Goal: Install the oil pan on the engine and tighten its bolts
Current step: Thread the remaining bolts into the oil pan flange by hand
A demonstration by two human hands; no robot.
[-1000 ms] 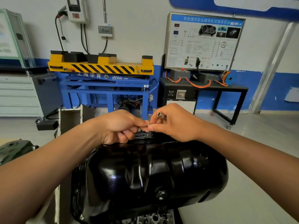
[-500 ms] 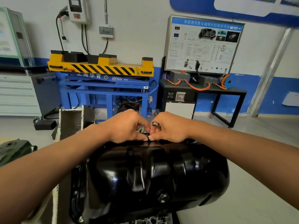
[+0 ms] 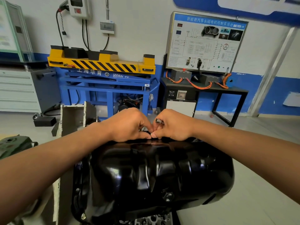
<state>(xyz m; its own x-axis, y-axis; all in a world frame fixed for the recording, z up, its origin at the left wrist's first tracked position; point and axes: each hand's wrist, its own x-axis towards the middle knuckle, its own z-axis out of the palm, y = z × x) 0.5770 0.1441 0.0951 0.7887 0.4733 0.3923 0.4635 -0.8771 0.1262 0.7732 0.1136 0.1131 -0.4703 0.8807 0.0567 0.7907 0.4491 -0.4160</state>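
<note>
"Two hands: status?"

"I log both at the far rim of the oil pan (image 3: 154, 172), which is seated on the engine (image 3: 152, 220). The right hand (image 3: 175, 125) pinches a small metal cylinder (image 3: 159, 121). The left hand (image 3: 128, 125) has its fingers curled, tips touching the right thumb. I cannot tell what it holds."

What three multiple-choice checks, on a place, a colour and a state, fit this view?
1. Where do the left hand and right hand meet? A) pan's far rim B) drain plug C) floor
2. Pan colour? A) black B) yellow C) blue
3. Right hand? A) open B) grips a metal piece C) flat on the pan
Answers: 1 A, their fingertips are together at that rim; 2 A, its surface is glossy black; 3 B, a silver piece sticks out of its curled fingers.
</note>
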